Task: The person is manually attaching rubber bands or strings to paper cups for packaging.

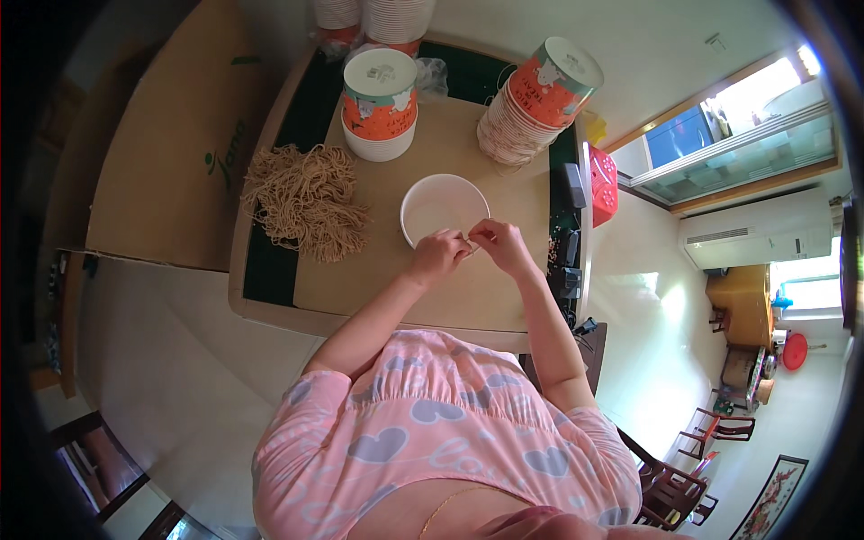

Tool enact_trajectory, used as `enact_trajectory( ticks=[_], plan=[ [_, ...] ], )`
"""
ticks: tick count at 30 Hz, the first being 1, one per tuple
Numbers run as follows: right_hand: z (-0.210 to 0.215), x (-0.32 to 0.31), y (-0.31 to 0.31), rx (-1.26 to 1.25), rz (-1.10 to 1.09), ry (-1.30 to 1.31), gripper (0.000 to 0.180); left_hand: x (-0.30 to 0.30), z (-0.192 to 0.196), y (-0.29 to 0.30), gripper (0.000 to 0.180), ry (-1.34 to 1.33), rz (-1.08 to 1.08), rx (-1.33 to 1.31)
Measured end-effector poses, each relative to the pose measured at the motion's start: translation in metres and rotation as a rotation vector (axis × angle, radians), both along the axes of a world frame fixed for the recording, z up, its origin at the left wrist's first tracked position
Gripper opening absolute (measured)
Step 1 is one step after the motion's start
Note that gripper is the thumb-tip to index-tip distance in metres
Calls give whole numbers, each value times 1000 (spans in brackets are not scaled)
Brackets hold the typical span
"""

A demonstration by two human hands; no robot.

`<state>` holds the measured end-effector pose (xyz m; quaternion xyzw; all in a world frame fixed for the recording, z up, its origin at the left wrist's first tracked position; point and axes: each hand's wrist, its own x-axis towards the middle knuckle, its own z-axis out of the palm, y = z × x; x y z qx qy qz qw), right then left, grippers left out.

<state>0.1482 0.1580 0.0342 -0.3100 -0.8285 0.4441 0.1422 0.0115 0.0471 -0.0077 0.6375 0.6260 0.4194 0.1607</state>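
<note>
A white round bucket (445, 183) stands open in front of me, its pale inside facing up. At its near rim my left hand (437, 256) and my right hand (501, 245) meet with fingertips pinched together. Whatever is between the fingers is too small to make out. Left of the bucket lies a loose heap of tan twine (310, 202). Behind it, a short stack of upside-down buckets (380, 112) has an orange and green printed band. A taller, leaning stack (540, 94) at the far right has strands of twine hanging around it.
A brown board (405, 297) covers the middle of the table over a dark green surface. More nested white buckets (396, 20) stand at the back edge. A large cardboard box (171, 153) is at the left. Black adapters (567, 246) and a red basket (602, 186) line the right edge.
</note>
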Motion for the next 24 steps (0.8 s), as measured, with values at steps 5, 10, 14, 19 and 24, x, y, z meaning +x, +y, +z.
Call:
enact_trajectory(
  ticks=[5,10,14,19,24],
  plan=[
    [-4,1,3,135,1,-45,8,-1,6,0,4,-87,12,-49],
    [-12,7,-2,64,-44,-6,9,-3,1,6,8,-277,-15,-108],
    [-14,9,-9,47,-77,22,8,-4,10,7,12,-312,6,-187],
    [-20,7,-21,-27,-187,122,5,-4,-20,19,14,-395,98,-225],
    [-37,4,-38,51,-362,158,4,-8,-19,25,22,-1138,117,-608]
  ],
)
